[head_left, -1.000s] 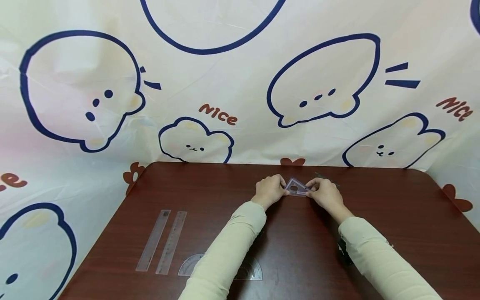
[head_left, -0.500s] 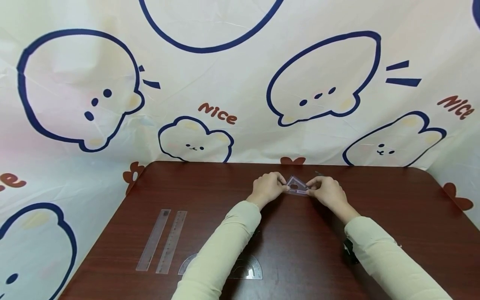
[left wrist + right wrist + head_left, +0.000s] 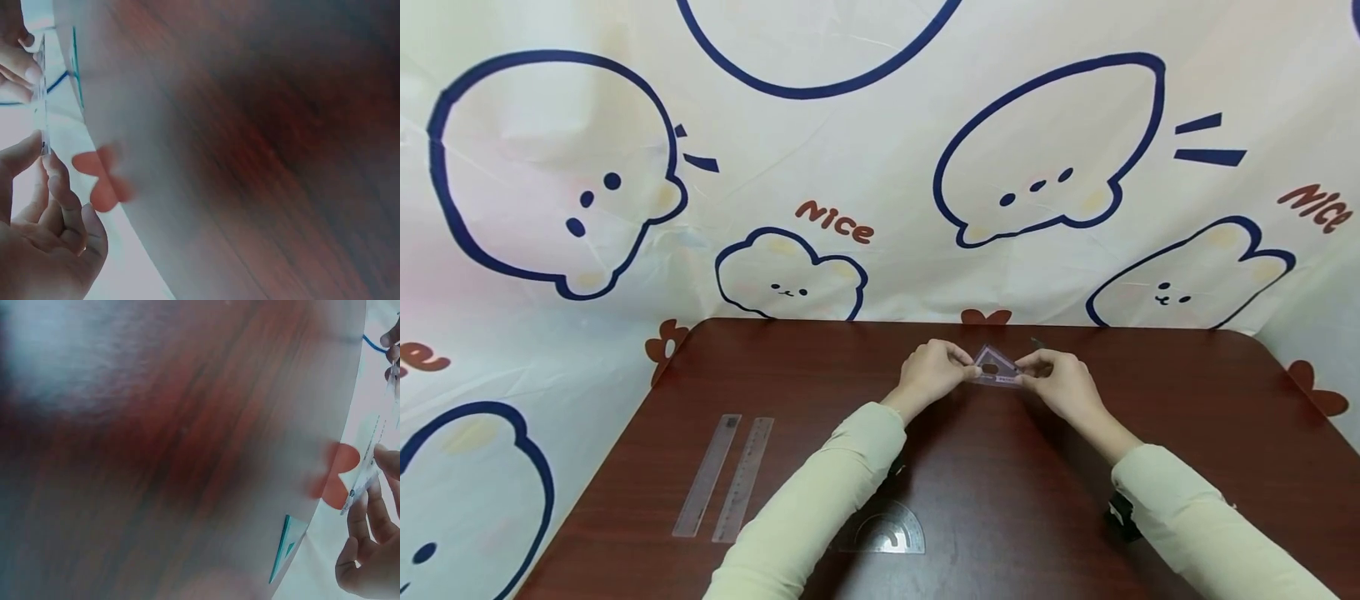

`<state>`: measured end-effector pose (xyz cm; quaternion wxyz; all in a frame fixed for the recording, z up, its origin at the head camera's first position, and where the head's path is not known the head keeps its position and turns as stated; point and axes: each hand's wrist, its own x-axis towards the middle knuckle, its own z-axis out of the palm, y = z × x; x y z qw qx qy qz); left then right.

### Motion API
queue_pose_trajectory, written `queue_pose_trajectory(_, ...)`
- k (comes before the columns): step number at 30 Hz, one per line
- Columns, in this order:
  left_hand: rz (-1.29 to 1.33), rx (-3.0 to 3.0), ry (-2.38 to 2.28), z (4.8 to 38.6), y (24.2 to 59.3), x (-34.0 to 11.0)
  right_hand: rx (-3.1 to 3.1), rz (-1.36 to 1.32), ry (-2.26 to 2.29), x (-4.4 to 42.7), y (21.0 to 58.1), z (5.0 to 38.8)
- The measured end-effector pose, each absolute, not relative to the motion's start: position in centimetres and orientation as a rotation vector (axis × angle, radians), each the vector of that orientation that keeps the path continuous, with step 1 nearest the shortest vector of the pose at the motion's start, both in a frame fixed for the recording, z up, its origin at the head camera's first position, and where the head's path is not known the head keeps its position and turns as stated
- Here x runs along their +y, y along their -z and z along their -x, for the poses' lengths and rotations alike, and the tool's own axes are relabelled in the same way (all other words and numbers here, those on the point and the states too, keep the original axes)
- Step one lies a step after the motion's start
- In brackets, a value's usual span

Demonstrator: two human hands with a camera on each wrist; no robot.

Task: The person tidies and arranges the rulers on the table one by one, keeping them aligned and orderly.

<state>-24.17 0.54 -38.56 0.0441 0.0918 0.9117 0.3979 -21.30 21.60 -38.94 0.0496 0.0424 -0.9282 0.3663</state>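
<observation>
A small clear set square (image 3: 1006, 380) with a purple tint is held above the far part of the table, between both hands. My left hand (image 3: 931, 372) pinches its left corner between thumb and fingers. At the opposite corner, my right hand (image 3: 1066, 385) grips it with thumb and fingertips. In the left wrist view the set square (image 3: 45, 103) appears almost edge-on, raised off the wood. A second set square with a green edge (image 3: 284, 550) lies near the table's far edge, mostly hidden behind my right hand in the head view.
Two clear straight rulers, a left one (image 3: 706, 479) and a right one (image 3: 745, 475), lie side by side on the left of the brown table (image 3: 1000, 500). A clear protractor (image 3: 912, 533) rests near the front, partly under my left sleeve (image 3: 820, 500). A cartoon-printed cloth (image 3: 895, 167) hangs behind.
Both forearms have spread outward while the hands keep hold of the set square. My left sleeve now covers another protractor that showed earlier at its left side. The head view has tilted slightly.
</observation>
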Motion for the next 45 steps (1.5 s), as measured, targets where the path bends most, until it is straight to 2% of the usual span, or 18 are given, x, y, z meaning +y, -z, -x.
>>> queue_pose_trajectory(19,-0.364,2.684,-1.326,21.3,36.4,-1.2,-2.709,-0.259,-1.154,21.7,37.9,18.1)
queue_pose_trajectory(45,-0.404,2.728,-1.275,17.9,36.1,-1.2,-2.652,-0.333,-1.084,22.0,37.6,15.1)
